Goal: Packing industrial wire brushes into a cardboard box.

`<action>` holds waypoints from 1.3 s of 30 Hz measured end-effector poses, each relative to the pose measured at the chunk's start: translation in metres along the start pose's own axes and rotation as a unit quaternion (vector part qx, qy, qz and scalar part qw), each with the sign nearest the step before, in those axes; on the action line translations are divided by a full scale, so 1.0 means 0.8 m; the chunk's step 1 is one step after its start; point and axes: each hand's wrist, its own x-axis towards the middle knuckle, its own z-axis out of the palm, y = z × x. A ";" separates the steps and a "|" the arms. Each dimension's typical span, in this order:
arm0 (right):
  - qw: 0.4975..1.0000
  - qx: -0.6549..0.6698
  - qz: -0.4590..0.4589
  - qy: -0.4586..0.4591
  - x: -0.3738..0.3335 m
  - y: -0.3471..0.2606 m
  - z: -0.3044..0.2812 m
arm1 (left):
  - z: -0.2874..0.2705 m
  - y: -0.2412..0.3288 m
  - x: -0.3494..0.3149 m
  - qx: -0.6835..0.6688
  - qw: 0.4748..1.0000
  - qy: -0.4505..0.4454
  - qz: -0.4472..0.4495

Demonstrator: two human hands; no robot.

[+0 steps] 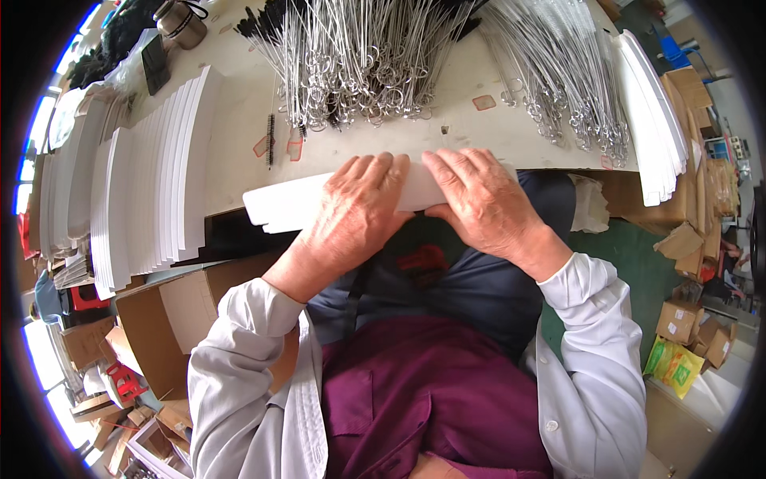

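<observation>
At the near edge of the table I hold a long, narrow piece of folded white card point(283, 201) crosswise in front of me. My left hand point(355, 203) is closed over its middle, with the fingers lying across the top and the thumb on the near side. Toward the card's right end, my right hand point(483, 199) grips it the same way. The card's left end sticks out past my left hand and shows overlapping layers. Both palms hide part of it.
Beyond my hands lies a big heap of wire brushes with ring ends point(359, 72), with another wire bundle point(570, 80) to its right. Stacked white card strips point(163, 172) stand at left, more point(654, 120) at right. A steel flask point(180, 24) stands far left; an open carton point(171, 327) sits below.
</observation>
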 end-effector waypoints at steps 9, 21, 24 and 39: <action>0.999 -0.030 0.020 0.013 0.012 0.034 -0.003 | -0.014 -0.039 -0.005 0.060 0.997 -0.003 -0.043; 0.999 0.006 0.044 0.029 0.017 0.063 0.031 | 0.025 -0.045 0.010 0.064 0.992 0.071 -0.078; 0.999 0.003 0.042 0.017 0.010 0.066 0.038 | 0.033 -0.044 0.005 0.066 0.992 0.076 -0.078; 1.000 -0.001 0.021 -0.001 0.020 0.005 0.071 | 0.058 -0.052 -0.044 0.180 0.979 0.039 -0.091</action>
